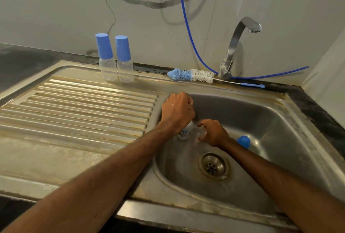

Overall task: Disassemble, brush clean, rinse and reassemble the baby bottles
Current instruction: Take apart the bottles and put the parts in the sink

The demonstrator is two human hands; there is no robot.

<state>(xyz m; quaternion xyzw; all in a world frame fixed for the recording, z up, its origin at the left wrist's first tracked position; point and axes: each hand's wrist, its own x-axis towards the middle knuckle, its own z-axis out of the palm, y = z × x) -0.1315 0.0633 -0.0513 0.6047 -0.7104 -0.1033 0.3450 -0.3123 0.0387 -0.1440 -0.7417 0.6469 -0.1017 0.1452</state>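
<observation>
Over the sink basin (261, 120), my left hand (177, 111) grips a small clear baby bottle (185, 133) with a blue print; only its lower end shows below my fist. Just to its right, my right hand (213, 133) has its fingers curled round a small clear part (201, 133) that is too blurred to name. A blue cap (243, 141) lies in the basin behind my right wrist. Two more clear bottles with blue caps (107, 59) (124, 61) stand upright side by side on the sink's back ledge.
A blue-and-white bottle brush (190, 75) lies on the back ledge beside the tap (240, 42), whose spout points right. The ridged draining board (84, 109) is to the left. The drain (213, 166) is in the basin's near part. A blue hose (188, 27) hangs down the wall.
</observation>
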